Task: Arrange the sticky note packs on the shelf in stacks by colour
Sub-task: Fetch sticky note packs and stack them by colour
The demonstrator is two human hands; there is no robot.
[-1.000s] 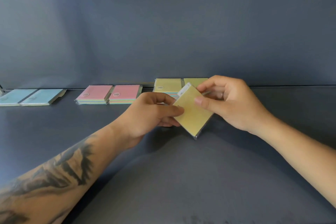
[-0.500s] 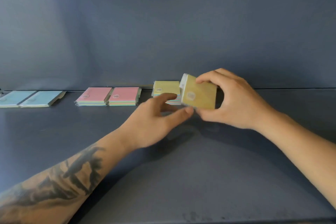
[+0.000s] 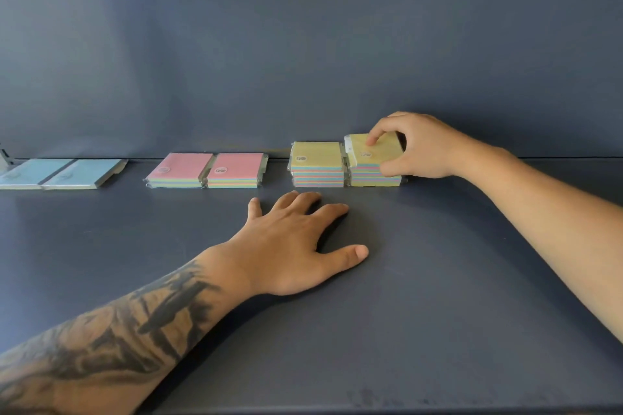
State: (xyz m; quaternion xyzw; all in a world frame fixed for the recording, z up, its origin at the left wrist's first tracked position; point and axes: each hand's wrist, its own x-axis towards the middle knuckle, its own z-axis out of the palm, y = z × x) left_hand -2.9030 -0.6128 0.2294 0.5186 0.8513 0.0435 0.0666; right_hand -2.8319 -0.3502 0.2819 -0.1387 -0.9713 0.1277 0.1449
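Sticky note packs line the back of the dark blue shelf (image 3: pixel 438 280) in three colour groups: two blue-topped packs (image 3: pixel 64 172) side by side at far left, two pink-topped packs (image 3: pixel 207 170) next to each other in the middle, and two yellow-topped stacks to the right. Of these, the left yellow stack (image 3: pixel 317 163) stands square, and the right yellow stack (image 3: pixel 376 173) touches it. On that stack sits the top yellow pack (image 3: pixel 374 150), slightly tilted, gripped by the right hand (image 3: pixel 418 146) with fingers curled over its top and thumb against its front edge. The left hand (image 3: pixel 293 246) lies flat on the shelf, fingers spread, holding nothing. Sorting looks nearly done: this pack needs squaring and release, and no loose packs are in view.
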